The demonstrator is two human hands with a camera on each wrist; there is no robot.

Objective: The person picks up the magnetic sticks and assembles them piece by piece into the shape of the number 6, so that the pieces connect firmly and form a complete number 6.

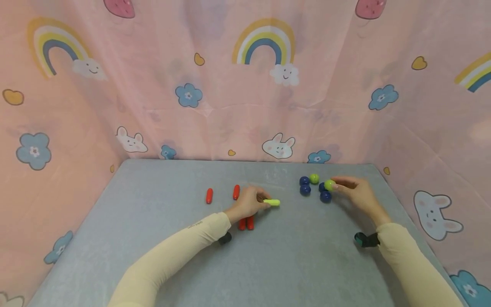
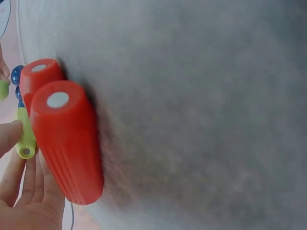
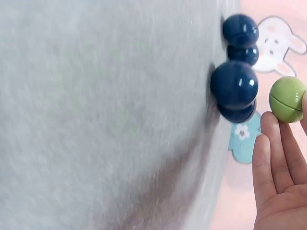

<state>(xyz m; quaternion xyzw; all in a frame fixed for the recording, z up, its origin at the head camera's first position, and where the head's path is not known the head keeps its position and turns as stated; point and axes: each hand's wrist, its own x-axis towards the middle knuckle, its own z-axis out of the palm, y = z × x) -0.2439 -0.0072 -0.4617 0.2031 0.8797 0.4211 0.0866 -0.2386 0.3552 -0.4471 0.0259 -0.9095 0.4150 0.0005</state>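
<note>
Two pinches at once: we hold a lime-green cylinder [image 1: 273, 202] and a lime-green ball [image 1: 329, 184].
Our left hand [image 1: 247, 201] grips the cylinder between thumb and fingers, near the red cylinders [image 1: 250, 223] on the grey table [image 1: 291, 260]; our right hand [image 1: 359, 195] pinches the ball above the table, close by four dark blue balls [image 1: 325, 197], with a second green ball [image 1: 314, 178] lying near the blue pair farther left.
</note>
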